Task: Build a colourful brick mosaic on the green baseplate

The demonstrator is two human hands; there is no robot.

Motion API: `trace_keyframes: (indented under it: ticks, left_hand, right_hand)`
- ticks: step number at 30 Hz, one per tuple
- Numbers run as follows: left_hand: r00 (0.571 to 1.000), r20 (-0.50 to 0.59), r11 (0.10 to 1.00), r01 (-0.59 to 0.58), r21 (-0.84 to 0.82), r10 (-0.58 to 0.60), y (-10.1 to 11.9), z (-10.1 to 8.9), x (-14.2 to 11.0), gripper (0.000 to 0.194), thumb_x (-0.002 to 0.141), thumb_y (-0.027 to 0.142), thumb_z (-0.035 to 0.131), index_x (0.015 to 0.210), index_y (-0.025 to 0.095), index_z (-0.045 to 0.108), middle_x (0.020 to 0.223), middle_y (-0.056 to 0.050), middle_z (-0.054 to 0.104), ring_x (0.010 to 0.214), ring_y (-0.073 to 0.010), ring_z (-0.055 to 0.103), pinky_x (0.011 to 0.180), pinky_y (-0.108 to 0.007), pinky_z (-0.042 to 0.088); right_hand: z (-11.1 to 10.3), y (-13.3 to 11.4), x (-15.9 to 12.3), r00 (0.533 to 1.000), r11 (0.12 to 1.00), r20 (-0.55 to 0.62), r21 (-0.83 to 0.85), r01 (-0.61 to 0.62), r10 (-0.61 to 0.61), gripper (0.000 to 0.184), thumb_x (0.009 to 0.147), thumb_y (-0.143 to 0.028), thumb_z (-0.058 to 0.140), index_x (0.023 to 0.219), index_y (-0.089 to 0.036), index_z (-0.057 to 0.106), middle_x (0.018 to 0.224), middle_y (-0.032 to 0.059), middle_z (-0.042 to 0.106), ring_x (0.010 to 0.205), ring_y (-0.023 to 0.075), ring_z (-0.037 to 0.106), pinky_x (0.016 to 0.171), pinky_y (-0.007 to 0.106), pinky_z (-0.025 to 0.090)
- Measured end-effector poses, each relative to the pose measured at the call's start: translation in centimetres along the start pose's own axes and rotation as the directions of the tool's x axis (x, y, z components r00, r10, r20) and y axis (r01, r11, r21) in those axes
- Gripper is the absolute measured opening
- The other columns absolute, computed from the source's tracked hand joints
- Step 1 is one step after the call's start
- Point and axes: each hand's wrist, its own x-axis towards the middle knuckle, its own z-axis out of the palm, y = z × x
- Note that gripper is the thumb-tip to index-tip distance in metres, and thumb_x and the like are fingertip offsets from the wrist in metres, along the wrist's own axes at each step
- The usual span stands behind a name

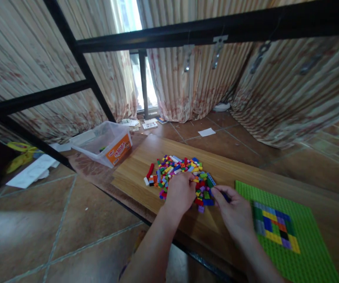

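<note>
A heap of small coloured bricks (176, 167) lies on a wooden table (134, 173). My left hand (180, 192) rests on the near side of the heap, fingers curled down into the bricks. My right hand (234, 212) is just right of the heap, its fingertips pinched on a dark blue brick (213, 191) at the heap's edge. To the right lies a green baseplate (301, 251) with a patch of coloured bricks (275, 227) fixed on it.
A clear plastic tub (104, 143) with an orange label stands at the table's far left end. Black metal frame bars (187, 31) cross overhead. Curtains hang behind, papers lie on the tiled floor (54, 220).
</note>
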Motion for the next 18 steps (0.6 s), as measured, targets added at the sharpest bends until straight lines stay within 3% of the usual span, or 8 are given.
trace_keyframes:
  ticks: [7, 15, 18]
  left_hand:
    - [1.000, -0.003, 0.977, 0.021, 0.212, -0.021, -0.4, 0.8, 0.3, 0.017, 0.084, 0.014, 0.051, 0.086, 0.017, 0.067, 0.087, -0.009, 0.071, 0.081, -0.0218, 0.067, 0.073, -0.031, 0.050]
    - [0.998, -0.048, 0.981, 0.040, 0.192, -0.032, -0.7, 0.1, 0.3, 0.016, 0.089, 0.026, 0.054, 0.090, 0.017, 0.068, 0.090, -0.009, 0.072, 0.086, -0.0230, 0.067, 0.079, -0.032, 0.051]
    - [0.997, -0.046, 0.987, 0.063, 0.150, -0.057, -0.6, -0.5, 0.5, 0.021, 0.090, 0.022, 0.049, 0.085, 0.017, 0.069, 0.087, -0.008, 0.073, 0.084, -0.0218, 0.067, 0.078, -0.031, 0.050]
  right_hand:
    - [1.7, -0.6, 0.5, 0.995, 0.989, -0.040, -0.116, 0.087, -0.092, 0.039, 0.078, -0.055, 0.059, 0.090, -0.020, 0.073, 0.085, 0.0076, 0.074, 0.075, 0.0241, 0.067, 0.070, 0.035, 0.048]
    - [2.1, -0.2, 1.0, 0.968, 0.959, -0.058, -0.167, 0.230, -0.243, 0.038, 0.079, -0.051, 0.058, 0.096, -0.020, 0.072, 0.098, 0.0093, 0.071, 0.088, 0.0253, 0.065, 0.083, 0.040, 0.049]
    - [2.1, -0.2, 0.9, 0.956, 0.948, -0.038, -0.147, 0.283, -0.291, 0.036, 0.081, -0.047, 0.057, 0.099, -0.019, 0.070, 0.102, 0.0094, 0.068, 0.091, 0.0246, 0.064, 0.084, 0.041, 0.049]
